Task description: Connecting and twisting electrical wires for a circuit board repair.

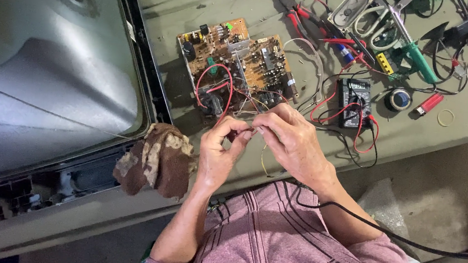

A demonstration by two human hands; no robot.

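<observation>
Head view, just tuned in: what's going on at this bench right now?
A person is working thin wires together between both hands, the left hand and right hand pinching them just in front of a brown circuit board lying on the green table. A picture tube rests to the left with a brown rag beside it. A multimeter, red-handled pliers and a red lighter lie untouched to the right.

- big grey CRT tube (46, 74), face-down, left side of bench
- brown stained rag (158, 159) just beside tube's corner
- black multimeter (355, 102) w/ red + black leads, right of centre
- red-handled pliers (297, 12) near far edge
- green-handled screwdriver (417, 59), far right
- red lighter (428, 104) beside round black tape roll (399, 99)
- small oval speaker (350, 9) at top
- rubber band (446, 118) near right edge
</observation>
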